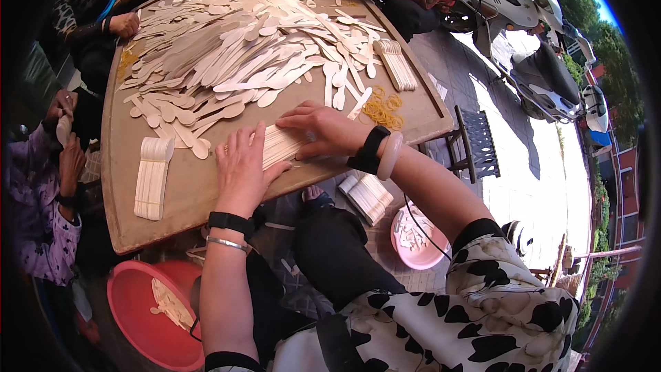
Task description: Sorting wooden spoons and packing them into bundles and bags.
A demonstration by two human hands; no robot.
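Observation:
Near the front edge of the table, a stack of pale wooden spoons [279, 145] lies between my two hands. My left hand [241, 165] presses its left end, fingers extended along it and thumb at the near side. On the other end, my right hand [322, 128] grips with curved fingers over the top and thumb below. A large heap of loose wooden spoons [227, 48] spreads just beyond. Yellow rubber bands [383, 109] lie to the right of my right hand. A banded spoon bundle [153, 179] sits left of my left hand; another bundle [395, 65] rests at the right.
The brown table [186, 213] has a raised rim. Below it are a red basin [134, 303] and a pink basin [420, 258] with spoons, plus more bundles [367, 196]. Other people's hands [125, 25] work at the left and far sides. A scooter [551, 76] stands at right.

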